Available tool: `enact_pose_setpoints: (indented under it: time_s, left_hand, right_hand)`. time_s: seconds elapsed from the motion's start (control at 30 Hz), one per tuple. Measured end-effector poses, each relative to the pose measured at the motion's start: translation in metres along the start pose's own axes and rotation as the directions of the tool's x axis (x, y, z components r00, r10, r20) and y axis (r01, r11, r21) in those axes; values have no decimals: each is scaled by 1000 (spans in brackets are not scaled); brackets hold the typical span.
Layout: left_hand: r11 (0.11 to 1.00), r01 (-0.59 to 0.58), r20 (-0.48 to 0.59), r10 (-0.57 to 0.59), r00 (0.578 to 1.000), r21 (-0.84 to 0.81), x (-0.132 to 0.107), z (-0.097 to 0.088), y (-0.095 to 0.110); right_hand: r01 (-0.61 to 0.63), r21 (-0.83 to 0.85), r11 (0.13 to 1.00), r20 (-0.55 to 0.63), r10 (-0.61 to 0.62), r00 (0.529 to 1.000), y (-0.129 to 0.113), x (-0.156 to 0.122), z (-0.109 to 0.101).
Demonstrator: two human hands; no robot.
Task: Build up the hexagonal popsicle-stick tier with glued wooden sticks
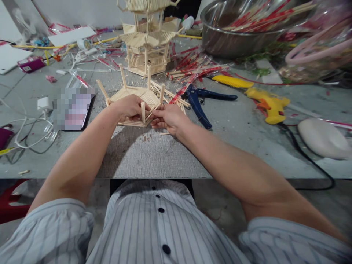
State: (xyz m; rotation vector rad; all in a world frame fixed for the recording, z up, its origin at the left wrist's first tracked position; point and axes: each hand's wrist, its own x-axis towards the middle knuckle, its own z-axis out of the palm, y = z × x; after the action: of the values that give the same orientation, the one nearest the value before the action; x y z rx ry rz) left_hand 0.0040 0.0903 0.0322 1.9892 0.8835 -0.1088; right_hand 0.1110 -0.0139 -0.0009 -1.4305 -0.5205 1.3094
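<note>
A hexagonal platform of thin wooden sticks [134, 91], with short upright posts at its corners, lies on the table in front of me. At its front right edge my right hand [169, 118] pinches a thin wooden stick [152, 112], held slantwise along the rim. My left hand [129, 107] rests over the platform, its fingers closed behind the front post [143, 112] and at the stick's other side; its fingertips are partly hidden. Loose wooden sticks [178, 101] lie just right of the platform.
Behind stands a tiered stick pagoda [147, 47]. Blue cutting pliers [199, 102], a yellow glue gun [271, 104] with a black cord and a white mouse-shaped object [323, 137] lie rightward. A metal bowl [220, 40] holds red-wrapped sticks. A phone [78, 110] and cables lie left.
</note>
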Motion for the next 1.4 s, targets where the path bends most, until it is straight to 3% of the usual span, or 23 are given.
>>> enact_pose_setpoints:
  time_s: [0.5, 0.93, 1.4]
  left_hand:
    - [999, -5, 1, 5, 1000, 51, -1, 0, 1]
    - [995, -65, 82, 59, 995, 75, -1, -1, -2]
    - [997, -68, 52, 66, 996, 41, 5, -1, -8]
  right_hand:
    - [-1, -12, 1000, 42, 2, 999, 0, 3, -3]
    - [14, -18, 1000, 12, -14, 1000, 1, 3, -3]
    - [18, -44, 999, 21, -18, 1000, 2, 4, -3]
